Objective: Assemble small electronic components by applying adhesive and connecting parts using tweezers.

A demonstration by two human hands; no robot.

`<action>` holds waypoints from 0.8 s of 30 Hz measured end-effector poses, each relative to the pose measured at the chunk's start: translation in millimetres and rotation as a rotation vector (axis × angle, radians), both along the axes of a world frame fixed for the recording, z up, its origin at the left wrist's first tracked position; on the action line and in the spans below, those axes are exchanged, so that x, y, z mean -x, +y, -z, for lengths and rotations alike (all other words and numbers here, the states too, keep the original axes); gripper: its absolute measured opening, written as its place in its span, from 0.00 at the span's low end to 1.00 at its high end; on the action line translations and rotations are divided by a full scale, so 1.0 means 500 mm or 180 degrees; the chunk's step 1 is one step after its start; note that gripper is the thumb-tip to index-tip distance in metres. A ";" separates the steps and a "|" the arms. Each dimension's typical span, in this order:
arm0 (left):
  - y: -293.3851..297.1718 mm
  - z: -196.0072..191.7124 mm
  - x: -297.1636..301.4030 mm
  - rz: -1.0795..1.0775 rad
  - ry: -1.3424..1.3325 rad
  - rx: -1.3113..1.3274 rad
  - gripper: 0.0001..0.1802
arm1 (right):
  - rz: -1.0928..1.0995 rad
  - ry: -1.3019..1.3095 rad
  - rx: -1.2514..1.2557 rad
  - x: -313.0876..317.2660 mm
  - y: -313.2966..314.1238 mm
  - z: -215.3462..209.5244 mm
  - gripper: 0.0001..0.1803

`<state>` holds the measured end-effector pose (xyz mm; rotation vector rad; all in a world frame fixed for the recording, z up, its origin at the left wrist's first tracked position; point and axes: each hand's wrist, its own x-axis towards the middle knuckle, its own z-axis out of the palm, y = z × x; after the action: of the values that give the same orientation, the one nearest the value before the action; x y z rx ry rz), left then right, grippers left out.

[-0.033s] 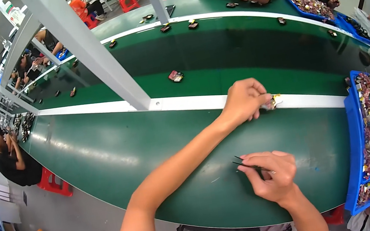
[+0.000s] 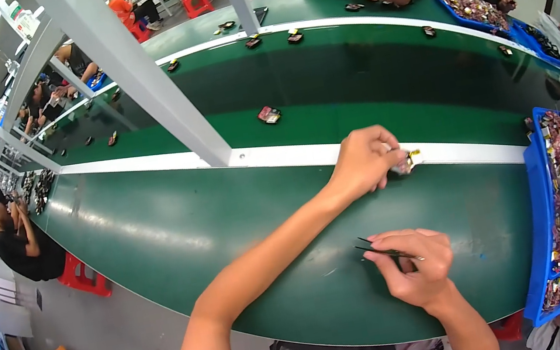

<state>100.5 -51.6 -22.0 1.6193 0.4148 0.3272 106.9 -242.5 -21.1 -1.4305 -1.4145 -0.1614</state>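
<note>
Both hands are busy over the green worktop (image 2: 177, 230). Left hand (image 2: 365, 160) reaches far across to the white strip (image 2: 277, 157) that runs along the conveyor edge, and its fingers are closed around a small part (image 2: 408, 160) with a yellow and silver end, which sticks out at the right of the fist. Right hand (image 2: 412, 268) rests near the body, closed on thin dark tweezers (image 2: 380, 251) whose tips point to the left and lie just above the worktop.

Between the two pictures, taken at the same instant, nothing has shifted: arm, part and tweezers sit in the same places. So the work looks to be in a pause of handling, with the part lifted or pressed at the strip and the tweezers not touching it.

The small part itself is mostly hidden by the fingers; only a shiny corner shows, so its full shape I cannot tell. At the right stands a blue tray (image 2: 541, 204) full of similar small shiny pieces. On the far belt (image 2: 369, 84) lie a few dark components, one (image 2: 269, 115) near the white post (image 2: 152, 85).
</note>
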 end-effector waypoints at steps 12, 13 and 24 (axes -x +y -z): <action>-0.058 -0.016 0.241 -0.0672 -0.0002 -0.0072 0.04 | 0.0191 0.2230 0.0676 -0.012 0.000 -0.005 0.08; -0.059 -0.013 0.245 -0.0783 -0.0111 -0.0323 0.03 | 0.0072 0.2394 0.0546 -0.015 0.001 -0.002 0.08; -0.075 -0.013 0.241 -0.0772 -0.0226 -0.0994 0.04 | 0.0163 0.1940 0.0526 -0.023 -0.004 0.005 0.10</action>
<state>-19.8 -89.1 -15.8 1.8574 0.5267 0.6574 118.3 -244.2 -23.6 -1.4830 -0.9021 0.3436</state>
